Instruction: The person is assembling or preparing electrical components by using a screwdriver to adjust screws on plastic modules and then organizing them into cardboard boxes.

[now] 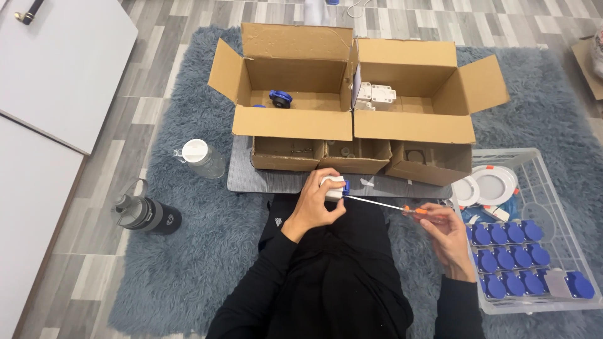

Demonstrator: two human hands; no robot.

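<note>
Surface: grey shag rug (pixel 188 270), cardboard boxes (pixel 352 100) ahead.
Left hand (pixel 317 204): clamped on white-blue part (pixel 333 187).
Right hand (pixel 447 231): clamped on orange screwdriver (pixel 383 204).
Risk: tip likely slipping off, unsupported part.

Two open brown cardboard boxes (pixel 292 78) (pixel 414 88) stand side by side, three smaller cartons (pixel 361 157) before them.
</note>
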